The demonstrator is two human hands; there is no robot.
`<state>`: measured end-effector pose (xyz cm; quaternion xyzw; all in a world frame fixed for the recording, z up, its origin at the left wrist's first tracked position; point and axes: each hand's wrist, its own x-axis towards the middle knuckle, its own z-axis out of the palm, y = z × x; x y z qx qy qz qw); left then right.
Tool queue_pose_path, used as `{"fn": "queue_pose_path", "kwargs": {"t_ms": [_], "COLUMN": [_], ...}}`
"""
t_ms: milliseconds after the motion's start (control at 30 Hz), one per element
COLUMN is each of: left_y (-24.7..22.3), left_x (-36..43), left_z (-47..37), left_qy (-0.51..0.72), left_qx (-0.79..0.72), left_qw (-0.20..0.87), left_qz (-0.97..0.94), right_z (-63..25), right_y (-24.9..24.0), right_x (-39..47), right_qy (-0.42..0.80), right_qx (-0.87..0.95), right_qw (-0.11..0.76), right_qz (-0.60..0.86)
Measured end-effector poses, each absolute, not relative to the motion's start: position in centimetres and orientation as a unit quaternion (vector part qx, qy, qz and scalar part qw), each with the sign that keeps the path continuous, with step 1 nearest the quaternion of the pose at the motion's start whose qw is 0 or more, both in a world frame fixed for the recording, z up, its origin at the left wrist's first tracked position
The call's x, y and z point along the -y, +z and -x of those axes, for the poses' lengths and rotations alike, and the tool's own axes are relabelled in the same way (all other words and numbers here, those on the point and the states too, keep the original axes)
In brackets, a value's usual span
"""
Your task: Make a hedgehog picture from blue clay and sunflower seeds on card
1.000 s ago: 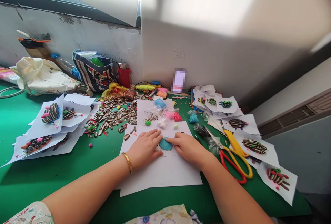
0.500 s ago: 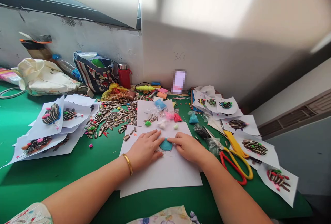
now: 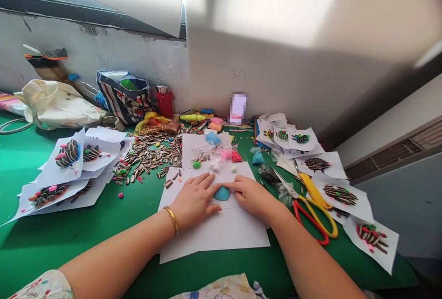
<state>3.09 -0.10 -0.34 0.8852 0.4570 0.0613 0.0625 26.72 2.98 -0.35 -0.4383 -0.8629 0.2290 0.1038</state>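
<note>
Blue, flattened, rounded clay [image 3: 222, 193] lies between a spread left hand [image 3: 196, 198] and pointing right hand [image 3: 251, 196].

Fingers [image 3: 234, 186] on blue patch [image 3: 221, 193] — paper [image 3: 221, 230], seeds [image 3: 165, 154], scissors [image 3: 297, 196]

- One view: your head-worn camera, facing forward and down over the green table [image 3: 113, 216].
- Viewpoint: above and behind your forearms [image 3: 117, 253], which come in from the lower corners.
- Range: your left hand [image 3: 195, 198] and right hand [image 3: 248, 195] lie at arm's length, just below mid-frame.
- Upper field: the wall [image 3: 145, 53], farther from you.
- Bottom edge: your patterned clothing [image 3: 217, 289], close to the lens.
</note>
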Motion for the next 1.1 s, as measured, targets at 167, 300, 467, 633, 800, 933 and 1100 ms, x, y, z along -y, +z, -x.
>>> {"fn": "queue_pose_path", "kwargs": {"t_ms": [167,300,467,633,800,933,1100], "left_y": [-0.4,-0.4,-0.2,-0.3,-0.8,-1.3,-1.4], "left_x": [0.2,0.3,0.4,0.5,0.7,0.8,0.9], "left_z": [-3.1,-3.0,-3.2,-3.5,-3.8,-4.1,-4.4], "left_qy": [0.066,0.056,0.051,0.08,0.109,0.104,0.09], "left_qx": [-0.459,-0.456,-0.457,-0.444,-0.363,-0.354,-0.354], "left_qw": [0.062,0.059,0.057,0.034,0.036,0.047,0.061], "left_qz": [-0.884,-0.886,-0.886,-0.892,-0.924,-0.928,-0.929], "right_z": [-27.3,-27.4,-27.4,-27.9,-28.0,-27.8,-27.7], "right_y": [0.2,0.4,0.0,-0.3,-0.9,-1.2,-1.1], "right_x": [-3.2,-3.1,-3.3,-3.7,-3.9,-4.0,-4.0], "right_qy": [0.281,0.275,0.274,0.292,0.279,0.27,0.261], "right_qx": [0.85,0.856,0.852,0.842,0.841,0.844,0.848], "right_qw": [0.13,0.116,0.107,0.158,0.17,0.166,0.164], "right_qz": [0.426,0.422,0.433,0.426,0.432,0.434,0.431]}}
